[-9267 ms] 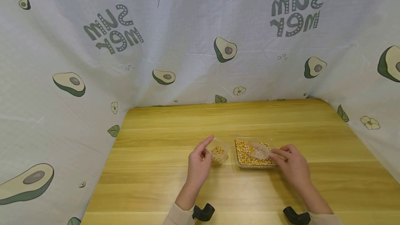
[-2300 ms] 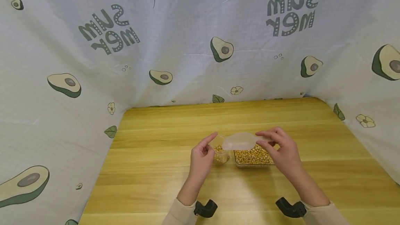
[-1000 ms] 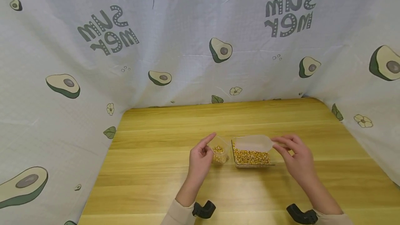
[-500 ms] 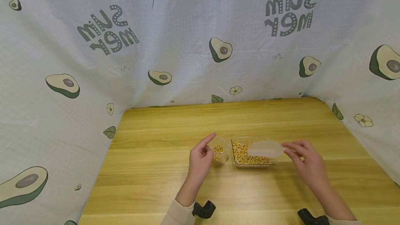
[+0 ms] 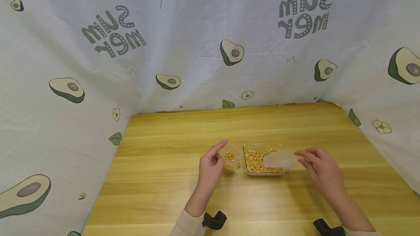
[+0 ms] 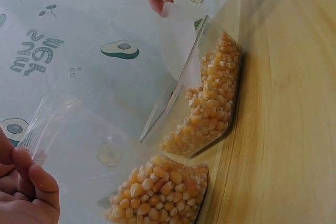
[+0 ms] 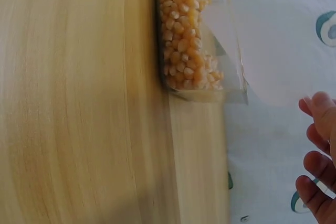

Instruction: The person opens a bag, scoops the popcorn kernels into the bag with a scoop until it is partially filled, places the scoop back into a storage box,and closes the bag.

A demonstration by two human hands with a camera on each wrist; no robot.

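In the head view my left hand (image 5: 210,165) pinches the rim of a clear plastic cup (image 5: 237,156), which stands on the table with corn kernels (image 6: 157,192) in its lower part. To its right is a clear rectangular container (image 5: 265,173), holding more corn kernels (image 5: 252,161). My right hand (image 5: 323,166) pinches the handle end of a translucent whitish scoop (image 5: 279,158) between thumb and fingers. The scoop slants over the container's right wall, and its front end dips among the kernels. In the right wrist view the other fingers (image 7: 317,166) of that hand hang loosely curled.
The wood-grain table (image 5: 157,192) extends around both containers. A white curtain (image 5: 197,28) printed with avocados stands behind the table and along both sides. A black wrist camera mount (image 5: 214,220) sits at the left wrist, another (image 5: 328,228) at the right.
The right hand brought the scoop from above the cup back over the rectangular container, shifted it rightward, then lowered its front end into the kernels. The left hand stays at the cup.
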